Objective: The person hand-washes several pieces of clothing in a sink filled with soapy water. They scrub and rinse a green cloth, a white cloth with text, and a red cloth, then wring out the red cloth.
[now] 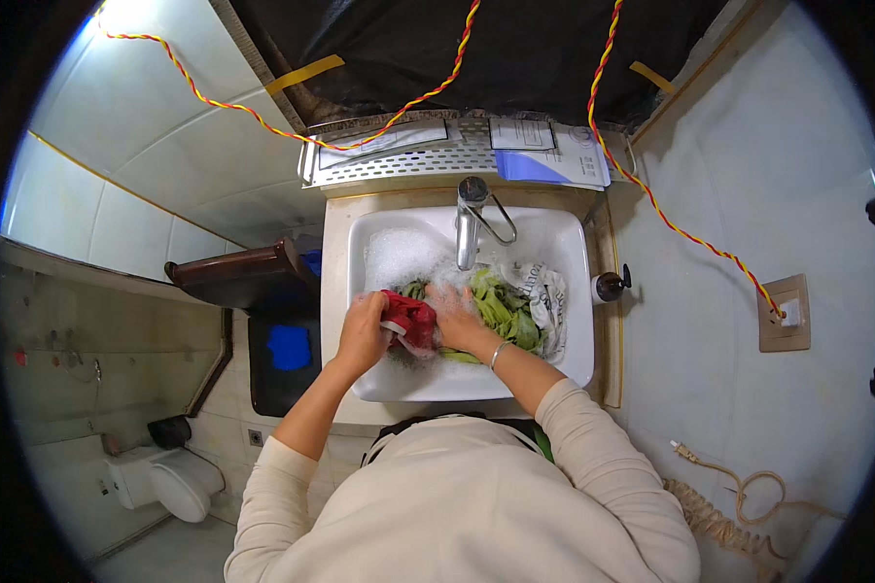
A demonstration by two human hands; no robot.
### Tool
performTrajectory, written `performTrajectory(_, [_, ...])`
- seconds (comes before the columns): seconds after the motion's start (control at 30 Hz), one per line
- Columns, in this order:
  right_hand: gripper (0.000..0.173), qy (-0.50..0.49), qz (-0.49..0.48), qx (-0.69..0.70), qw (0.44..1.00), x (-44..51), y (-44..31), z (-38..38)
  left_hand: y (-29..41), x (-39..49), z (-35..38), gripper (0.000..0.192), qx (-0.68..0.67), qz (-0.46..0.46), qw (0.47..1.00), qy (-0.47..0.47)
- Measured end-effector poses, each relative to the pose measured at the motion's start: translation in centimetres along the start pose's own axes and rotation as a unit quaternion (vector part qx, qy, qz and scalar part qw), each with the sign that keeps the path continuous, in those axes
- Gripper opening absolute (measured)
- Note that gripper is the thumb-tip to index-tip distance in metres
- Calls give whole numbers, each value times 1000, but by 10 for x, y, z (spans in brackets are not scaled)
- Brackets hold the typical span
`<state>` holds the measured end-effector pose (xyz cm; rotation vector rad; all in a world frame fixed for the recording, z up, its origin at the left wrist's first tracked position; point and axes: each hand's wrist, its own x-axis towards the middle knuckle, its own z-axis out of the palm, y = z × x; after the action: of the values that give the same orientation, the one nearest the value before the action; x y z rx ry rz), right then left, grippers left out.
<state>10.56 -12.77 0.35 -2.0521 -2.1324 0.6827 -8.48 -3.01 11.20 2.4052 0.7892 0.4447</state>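
A white washbasin (474,390) holds soapy water, foam and wet cloths. My left hand (363,331) grips a red cloth (412,317) with a pale strip, at the basin's left side. Close to the red cloth's right edge, my right hand (458,317) reaches into the suds, its fingers partly hidden by foam; whether it holds anything cannot be told. A green cloth (507,310) lies bunched just right of that hand. Beyond it, a white cloth with dark lettering (553,306) rests against the right side. Thick foam (405,251) floats at the back left.
A chrome faucet (469,226) stands at the basin's back. To the right is a dark pump bottle (609,286). A perforated metal shelf (408,162) runs behind, with a red-yellow twisted cord (652,197) hanging past it. A dark chair (262,386) with a blue cloth (289,347) stands left.
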Motion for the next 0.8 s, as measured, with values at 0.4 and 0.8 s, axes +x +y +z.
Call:
performTrajectory(0.4, [47,-36,142,120,982,32,39,-27,-27,43,88,68,148,-165,962,-162])
performTrajectory(0.8, [70,80,164,69,981,-29,31,-69,-33,37,50,50,-20,-196,967,-164])
